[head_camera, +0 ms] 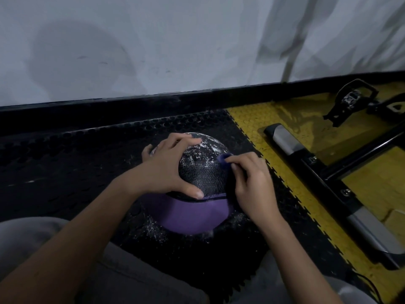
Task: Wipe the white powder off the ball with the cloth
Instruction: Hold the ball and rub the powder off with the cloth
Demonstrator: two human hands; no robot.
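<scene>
Head view: black studded mat (65,163) by white wall (175,40); left hand (166,170) spread on ball (206,170), right hand (254,185) pinching cloth (224,160).

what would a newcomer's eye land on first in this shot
The black and purple ball in the middle catches the eye first, its dark upper half speckled with white powder. The left hand lies spread over its top-left, while the right hand pinches a small blue cloth against its right side. To the right, bright yellow floor tiles carry a black machine frame with a pedal.
</scene>
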